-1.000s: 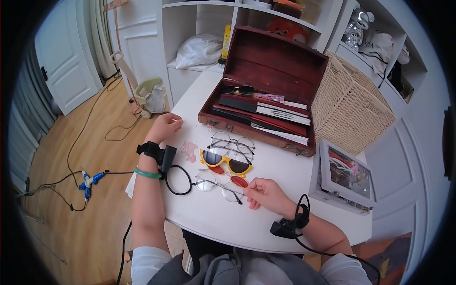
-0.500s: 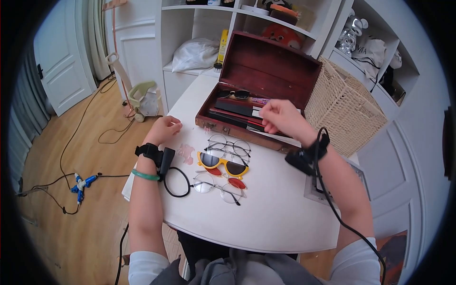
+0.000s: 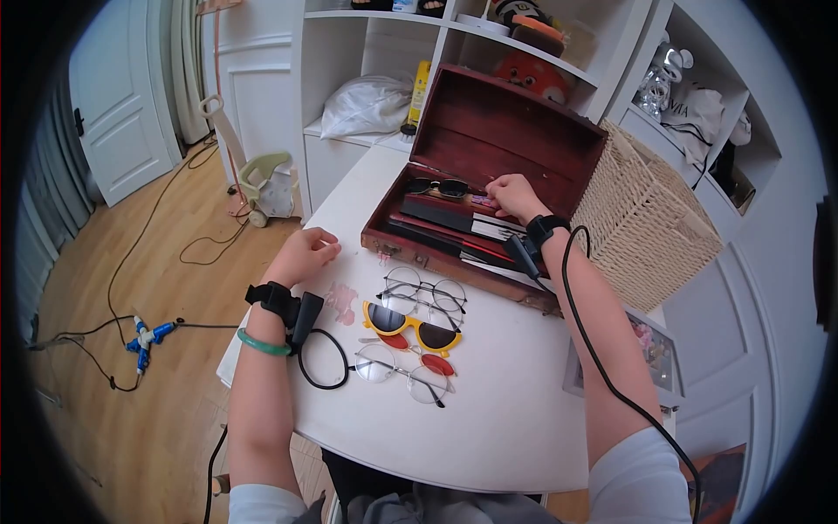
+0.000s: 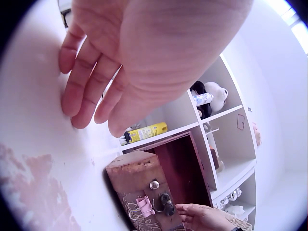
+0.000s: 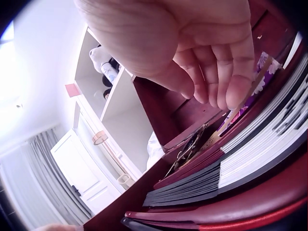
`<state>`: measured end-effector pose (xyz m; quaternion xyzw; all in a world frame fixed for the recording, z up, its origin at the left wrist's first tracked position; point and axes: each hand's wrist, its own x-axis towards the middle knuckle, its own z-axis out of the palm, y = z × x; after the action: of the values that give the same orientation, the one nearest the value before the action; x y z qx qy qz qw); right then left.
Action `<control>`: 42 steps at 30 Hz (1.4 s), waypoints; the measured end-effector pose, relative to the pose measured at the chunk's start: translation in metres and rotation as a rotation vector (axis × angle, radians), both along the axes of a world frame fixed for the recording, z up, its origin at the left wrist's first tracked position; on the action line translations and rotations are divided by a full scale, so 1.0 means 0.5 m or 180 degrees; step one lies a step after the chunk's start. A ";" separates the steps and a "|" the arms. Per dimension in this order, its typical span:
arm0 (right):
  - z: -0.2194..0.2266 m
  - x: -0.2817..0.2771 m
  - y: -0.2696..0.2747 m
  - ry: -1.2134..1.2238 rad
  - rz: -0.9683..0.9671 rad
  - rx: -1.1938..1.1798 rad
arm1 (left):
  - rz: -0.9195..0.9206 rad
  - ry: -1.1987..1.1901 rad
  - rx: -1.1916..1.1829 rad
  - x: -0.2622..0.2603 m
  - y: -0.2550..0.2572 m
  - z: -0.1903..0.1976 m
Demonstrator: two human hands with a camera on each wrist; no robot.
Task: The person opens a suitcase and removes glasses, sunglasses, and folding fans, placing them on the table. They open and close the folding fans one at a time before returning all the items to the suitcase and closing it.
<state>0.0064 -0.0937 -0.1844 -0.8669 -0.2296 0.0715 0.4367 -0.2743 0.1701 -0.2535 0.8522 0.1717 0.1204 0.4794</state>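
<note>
My right hand (image 3: 517,197) reaches into the open dark red chest (image 3: 497,278), fingers pointing down. In the right wrist view its fingertips are right at a purple floral folding fan (image 5: 263,72) along the back of the chest. Dark sunglasses (image 3: 439,188) lie left of it, and a black-and-white folding fan (image 3: 445,216) lies in front. My left hand (image 3: 304,255) rests on the white table left of the chest, fingers loosely relaxed, holding nothing. In front of the chest are round wire glasses (image 3: 425,286), yellow half-lens sunglasses (image 3: 410,329), red-lensed glasses (image 3: 436,363) and more round glasses (image 3: 400,373).
A woven basket (image 3: 650,218) stands right of the chest. A grey box with a clear lid (image 3: 650,349) sits partly behind my right forearm. White shelves (image 3: 384,44) rise at the back. A black cable loop (image 3: 325,358) lies by my left wrist.
My right hand has left the round glasses at the table's front, passed over the chest and lowered at its back. The left hand stays in place; the glasses remain in their row.
</note>
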 end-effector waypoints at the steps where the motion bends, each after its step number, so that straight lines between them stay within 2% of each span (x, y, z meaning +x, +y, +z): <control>1: -0.006 0.006 0.003 0.0072 0.0002 0.0023 | -0.0014 0.0010 0.0003 0.000 -0.002 0.001; 11: -0.035 0.027 0.034 0.0476 -0.0146 0.0499 | 0.0015 0.0101 -0.0013 0.001 -0.006 0.003; 15: -0.055 0.048 0.047 0.0454 -0.0040 0.0468 | -0.0003 0.0076 -0.0020 0.003 -0.005 -0.001; 18: -0.073 0.081 0.053 0.0266 0.0109 0.0263 | 0.0020 0.0114 0.0008 0.001 -0.007 0.004; 20: -0.088 0.107 0.060 -0.0426 0.0535 -0.0433 | 0.0032 0.0140 0.0024 0.002 -0.008 0.006; 21: -0.097 0.119 0.059 -0.0422 0.0537 -0.0431 | 0.0032 0.0136 0.0003 0.001 -0.009 0.006; 23: -0.074 0.082 0.063 0.0242 0.0379 0.0140 | 0.0038 0.0143 -0.0020 0.001 -0.009 0.005; 26: -0.069 0.064 0.076 0.0400 0.0063 0.0347 | -0.0013 0.0094 -0.0046 0.001 -0.010 0.003; 30: -0.057 0.049 0.086 0.0559 -0.0017 0.0412 | -0.0011 0.0133 -0.0048 0.001 -0.012 0.007; 32: -0.059 0.054 0.089 0.0501 -0.0341 0.0655 | 0.0005 0.0148 -0.0037 0.000 -0.012 0.006; 36: -0.052 0.057 0.093 0.0486 -0.0335 0.0163 | -0.0032 0.0153 -0.0021 0.000 -0.015 0.010; 39: -0.051 0.052 0.099 0.0603 -0.0381 0.0220 | -0.0030 0.0155 -0.0001 -0.001 -0.018 0.013; 41: -0.044 0.035 0.104 0.0854 -0.0104 0.0831 | -0.0041 0.0147 0.0011 0.001 -0.017 0.010; 42: -0.041 0.026 0.108 0.0855 -0.0108 0.0828 | -0.0070 0.0127 -0.0011 0.004 -0.014 0.005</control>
<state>0.0193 -0.0398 -0.2048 -0.7895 -0.1620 0.1490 0.5729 -0.2725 0.1632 -0.2509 0.8554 0.1721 0.0978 0.4787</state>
